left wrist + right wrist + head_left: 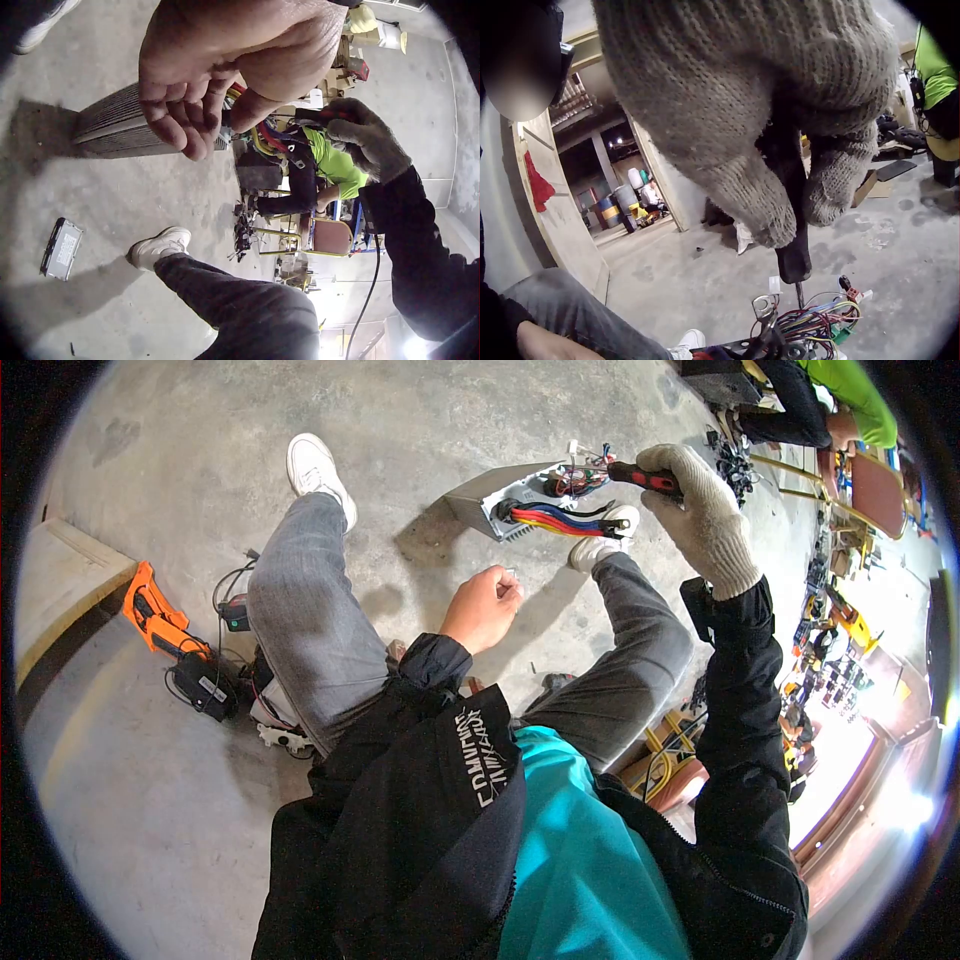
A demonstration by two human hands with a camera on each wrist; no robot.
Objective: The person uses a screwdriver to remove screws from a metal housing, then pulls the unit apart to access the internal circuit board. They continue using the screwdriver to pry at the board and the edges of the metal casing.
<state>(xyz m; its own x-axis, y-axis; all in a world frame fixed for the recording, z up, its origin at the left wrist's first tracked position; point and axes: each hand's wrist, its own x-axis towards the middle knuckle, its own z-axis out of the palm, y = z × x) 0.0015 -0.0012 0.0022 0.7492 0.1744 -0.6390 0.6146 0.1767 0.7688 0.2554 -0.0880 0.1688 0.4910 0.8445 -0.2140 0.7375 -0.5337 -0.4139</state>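
A screwdriver is gripped in the gloved right hand over a wired metal unit.
The unit is set on the floor, far side, beside the right shoe; the bare left hand is held nearer, fingers curled, anything pinched untellable.

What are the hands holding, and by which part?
Right hand: red-and-black screwdriver, by its handle. Left hand: cannot tell whether its curled fingers hold anything.

Workshop or storage space: bare concrete floor, unpainted walls, drums along the far side, loose cables and power tools lying about.
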